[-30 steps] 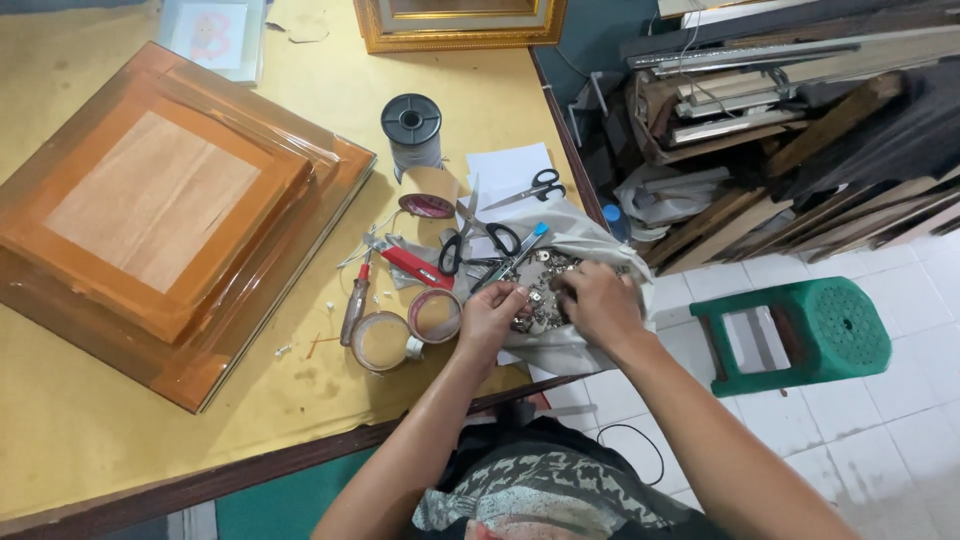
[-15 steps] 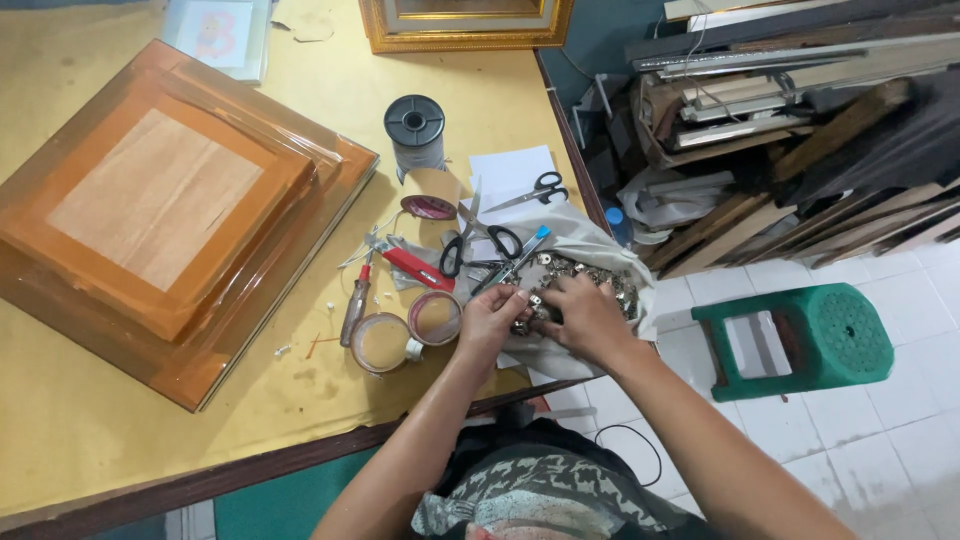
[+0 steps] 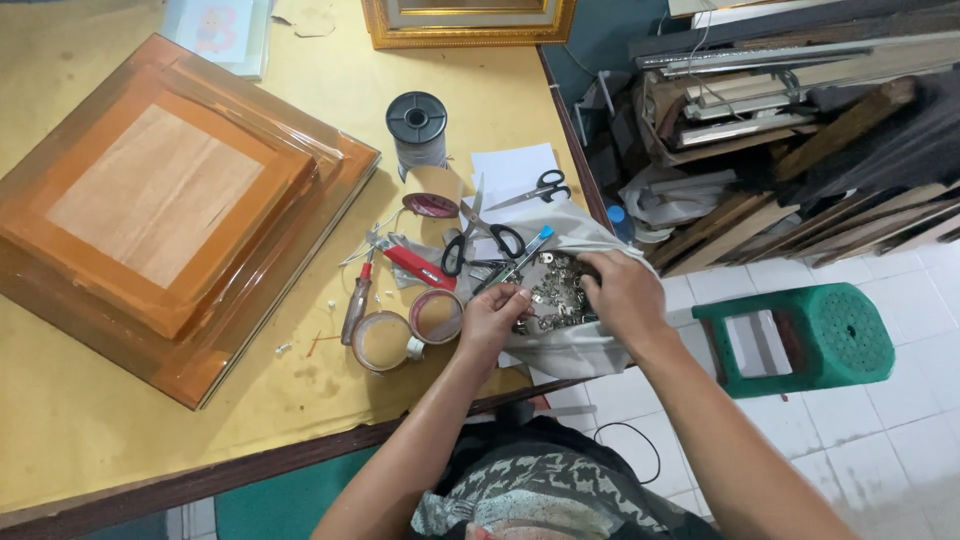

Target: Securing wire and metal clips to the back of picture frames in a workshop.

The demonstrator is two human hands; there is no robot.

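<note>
Both hands work in a crumpled grey plastic bag (image 3: 570,345) that lies at the table's edge, at about five o'clock from the stacked orange-brown wooden picture frames (image 3: 165,215). The bag is spread open on a heap of small silvery metal fittings (image 3: 550,290).

The left hand (image 3: 492,318) sits at the heap's nine o'clock side, fingertips drawn together as if pinching one or two of the fittings; what exactly lies between them is too small to tell. The right hand (image 3: 622,292) rests at the heap's three o'clock side, fingers curled down over the bag's rim and the fittings there. Whether it clamps the plastic or only presses on it, I cannot tell.

At nine o'clock from the left hand stand two rolls of clear brown adhesive tape (image 3: 408,328), with a red-handled screwdriver (image 3: 356,305) beside them. Black-handled scissors (image 3: 478,238) lie at twelve o'clock from the bag, with a second pair (image 3: 535,188) on white paper sheets (image 3: 510,170) beyond.

The bag overhangs the yellow-covered worktable (image 3: 90,440) towards the white tiled floor (image 3: 900,430). If the right hand lets the rim sag, the loose fittings could probably slide out and scatter below, near the green plastic stool (image 3: 800,340). A small piece could also slip from the pinch.
</note>
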